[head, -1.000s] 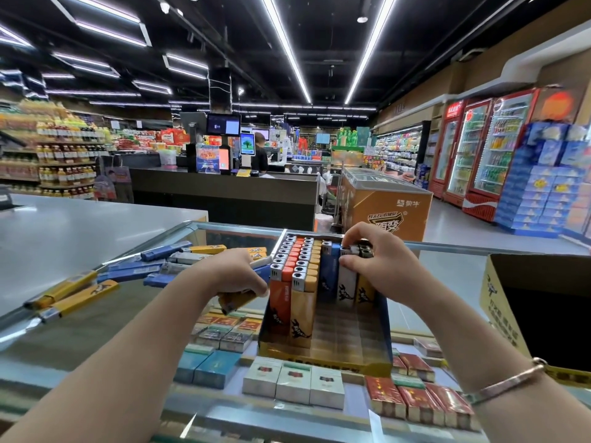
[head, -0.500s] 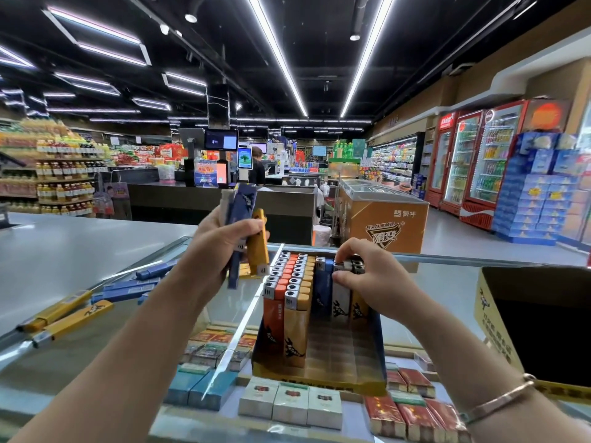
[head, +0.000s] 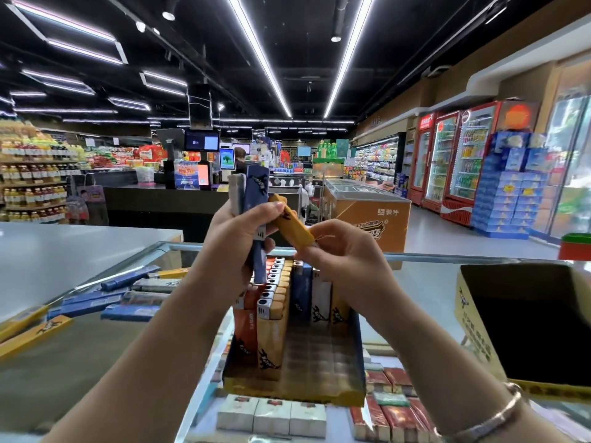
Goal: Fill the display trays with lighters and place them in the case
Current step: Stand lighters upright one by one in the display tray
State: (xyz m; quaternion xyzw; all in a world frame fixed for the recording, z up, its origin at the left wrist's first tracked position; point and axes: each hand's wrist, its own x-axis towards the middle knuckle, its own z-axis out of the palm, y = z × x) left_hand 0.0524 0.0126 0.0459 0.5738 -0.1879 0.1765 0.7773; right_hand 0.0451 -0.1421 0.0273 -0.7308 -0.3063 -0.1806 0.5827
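You are working over the glass case, which is serving as your desk, with the open carton sitting at its right end. The tray is standing on the glass in front of you, about half filled: lighters are packing its left and far slots while the near right part is lying bare. Loose lighters are lying scattered on the glass to your left. Your left hand is gripping a small bundle, a blue lighter among them, raised above the tray. Your right hand is pinching the orange lighter by its lower end, pulling it from that bundle. You are in the filling step; next, I judge, you should be turning it upright and seating it in a free slot.
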